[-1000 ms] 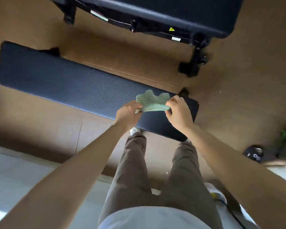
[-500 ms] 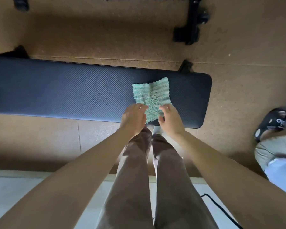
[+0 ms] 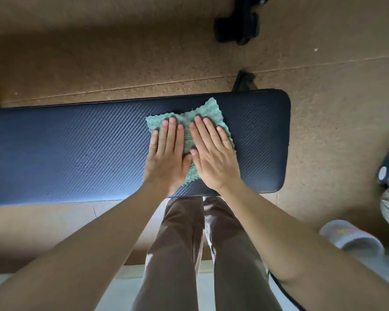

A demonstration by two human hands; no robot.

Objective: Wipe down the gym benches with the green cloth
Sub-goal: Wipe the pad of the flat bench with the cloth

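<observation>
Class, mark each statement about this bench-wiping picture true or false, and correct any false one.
1. The left hand and the right hand both lie flat on the green cloth. True.
2. The green cloth is bunched into a ball. False: it is spread out on the bench.
3. The green cloth sits near the bench's right-hand end. True.
4. The right hand is curled into a fist. False: its fingers are straight, pressing on the green cloth.
</observation>
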